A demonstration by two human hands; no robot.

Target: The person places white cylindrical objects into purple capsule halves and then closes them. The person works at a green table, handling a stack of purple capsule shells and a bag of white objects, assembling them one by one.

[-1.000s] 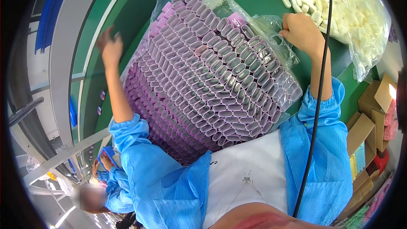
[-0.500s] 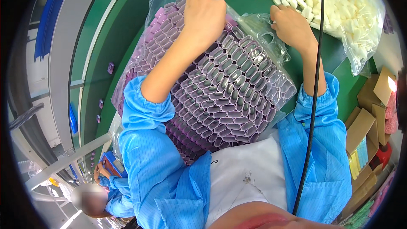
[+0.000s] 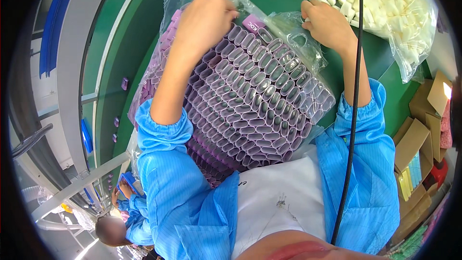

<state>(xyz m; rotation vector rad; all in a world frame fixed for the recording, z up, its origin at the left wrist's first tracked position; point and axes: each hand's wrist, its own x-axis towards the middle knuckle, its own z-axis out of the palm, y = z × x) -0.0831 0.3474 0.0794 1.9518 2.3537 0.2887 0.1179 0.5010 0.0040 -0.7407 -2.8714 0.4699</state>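
Evidently both hands pinch the clear bag (image 3: 288, 24) (thin, slippery film): left hand (image 3: 207, 19), right hand (image 3: 327, 24). Its purple sleeves (image 3: 255, 106) look light but crushable, so grip the film's far edge.

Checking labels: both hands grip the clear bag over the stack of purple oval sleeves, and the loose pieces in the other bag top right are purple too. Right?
Not quite. In the head view the loose pieces top right are white. The rest holds: left hand and right hand grip the clear bag over the purple oval sleeves.
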